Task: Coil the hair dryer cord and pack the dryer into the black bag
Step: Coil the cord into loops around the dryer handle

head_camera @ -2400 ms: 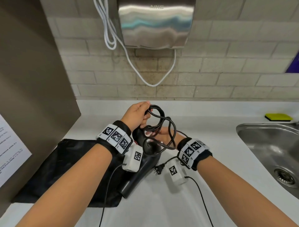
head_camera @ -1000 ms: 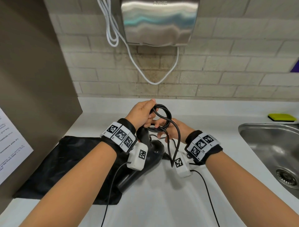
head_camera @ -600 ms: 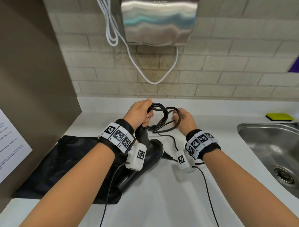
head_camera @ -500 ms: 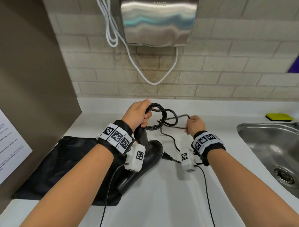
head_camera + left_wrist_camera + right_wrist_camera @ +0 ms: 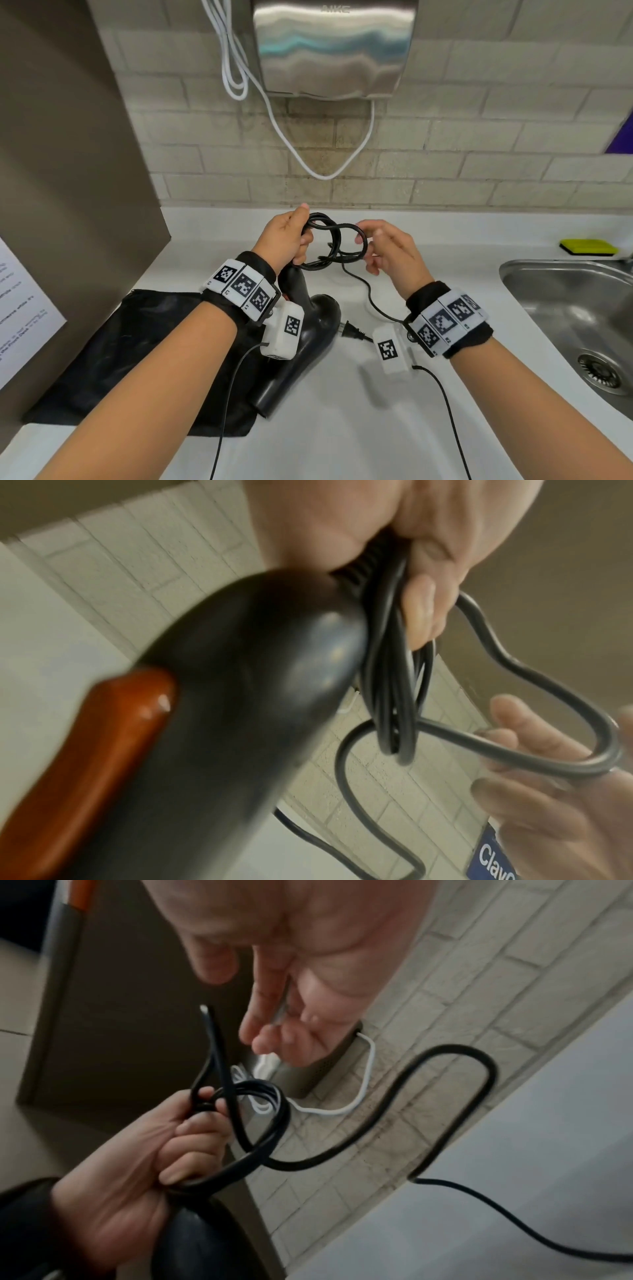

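The black hair dryer (image 5: pixel 308 335) stands nozzle-down on the black bag (image 5: pixel 137 342), which lies flat on the white counter. My left hand (image 5: pixel 303 236) grips the top of the dryer's handle together with the coiled black cord (image 5: pixel 329 240). In the left wrist view the left hand's fingers (image 5: pixel 421 615) clamp the cord (image 5: pixel 387 696) against the dryer (image 5: pixel 240 696). My right hand (image 5: pixel 368 246) is beside the coil with fingers loosely curled, touching the newest loop (image 5: pixel 582 767). The right wrist view shows its fingers (image 5: pixel 260 1015) relaxed beside that loop (image 5: pixel 212 1042). The plug (image 5: pixel 349 333) lies on the counter.
A steel sink (image 5: pixel 513 274) is at the right, with a yellow sponge (image 5: pixel 587 247) behind it. A steel hand dryer (image 5: pixel 332 48) with a white cable (image 5: pixel 274 113) hangs on the brick wall. A brown partition (image 5: pixel 68 137) closes the left side.
The right hand, which held a stretch of cord pulled out to the right, has come back to the coil with a new loop, and its fingers have loosened. The left hand kept its grip.
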The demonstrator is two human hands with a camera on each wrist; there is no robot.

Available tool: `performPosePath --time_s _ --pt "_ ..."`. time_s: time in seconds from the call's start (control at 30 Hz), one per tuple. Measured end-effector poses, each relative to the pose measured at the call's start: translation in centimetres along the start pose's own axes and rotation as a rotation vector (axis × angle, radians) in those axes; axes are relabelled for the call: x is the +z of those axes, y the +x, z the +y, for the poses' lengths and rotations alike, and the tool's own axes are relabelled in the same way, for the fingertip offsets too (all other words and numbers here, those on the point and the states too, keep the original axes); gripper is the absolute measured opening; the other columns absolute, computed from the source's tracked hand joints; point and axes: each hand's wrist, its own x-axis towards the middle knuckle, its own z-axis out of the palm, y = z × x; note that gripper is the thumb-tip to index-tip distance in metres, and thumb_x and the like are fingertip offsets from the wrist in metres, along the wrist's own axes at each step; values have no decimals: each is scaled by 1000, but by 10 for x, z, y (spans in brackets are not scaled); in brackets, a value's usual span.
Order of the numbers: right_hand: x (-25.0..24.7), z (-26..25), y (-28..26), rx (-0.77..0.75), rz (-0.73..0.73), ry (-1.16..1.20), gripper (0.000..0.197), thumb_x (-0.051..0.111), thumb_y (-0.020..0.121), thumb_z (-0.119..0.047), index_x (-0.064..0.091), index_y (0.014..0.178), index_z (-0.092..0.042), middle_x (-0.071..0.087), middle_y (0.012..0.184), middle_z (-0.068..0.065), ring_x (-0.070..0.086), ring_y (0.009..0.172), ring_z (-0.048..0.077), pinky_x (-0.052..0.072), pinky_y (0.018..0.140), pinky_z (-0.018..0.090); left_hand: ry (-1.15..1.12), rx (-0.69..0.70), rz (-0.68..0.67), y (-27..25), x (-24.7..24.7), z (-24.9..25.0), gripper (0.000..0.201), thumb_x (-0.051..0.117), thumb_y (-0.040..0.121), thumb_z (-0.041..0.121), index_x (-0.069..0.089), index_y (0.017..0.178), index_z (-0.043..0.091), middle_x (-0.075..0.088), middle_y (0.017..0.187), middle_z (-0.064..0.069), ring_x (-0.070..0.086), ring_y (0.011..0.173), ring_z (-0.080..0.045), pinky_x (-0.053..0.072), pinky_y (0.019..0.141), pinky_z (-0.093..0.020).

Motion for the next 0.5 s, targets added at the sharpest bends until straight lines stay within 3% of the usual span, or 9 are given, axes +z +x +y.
performPosePath --time_s 0.07,0.1,0.17,0.3,0.37,0.5 --pt "2 -2 -4 -2 -95 -86 11 55 84 -8 61 85 -17 49 69 7 38 46 8 32 44 20 0 2 7 1 0 0 40 33 101 32 35 66 13 34 39 10 23 32 -6 24 34 -16" --pt "3 -1 -5 -3 -109 -120 18 57 84 2 61 80 -16 52 64 1 41 44 8 34 43 19 1 2 5 0 0 0 39 33 101 32 35 66 13 34 39 10 23 32 -6 24 34 -16" --pt "4 4 -3 17 -65 -118 28 55 82 13 60 73 -13 56 54 -10 47 44 6 40 43 17 1 -3 -12 0 1 1 40 33 101 33 34 66 14 33 39 10 22 32 -6 24 35 -17" --pt "12 15 4 44 89 -174 33 56 80 14 61 68 -17 57 59 -3 52 48 1 44 51 16 30 -20 -85 -1 7 2 38 33 100 34 36 69 14 34 40 9 22 33 -6 23 34 -18" --pt "18 18 6 33 111 -233 31 52 83 12 57 73 -17 55 67 -5 51 56 0 43 57 15 30 -18 -97 -1 10 2 36 34 100 34 39 72 13 34 39 10 23 32 -6 23 34 -18" --pt "23 21 -3 -158 85 -397 26 38 92 -3 39 111 -20 46 97 -3 48 74 1 43 73 14 11 -11 -66 -1 7 3 36 35 100 32 44 72 11 34 40 9 23 31 -6 23 34 -17"
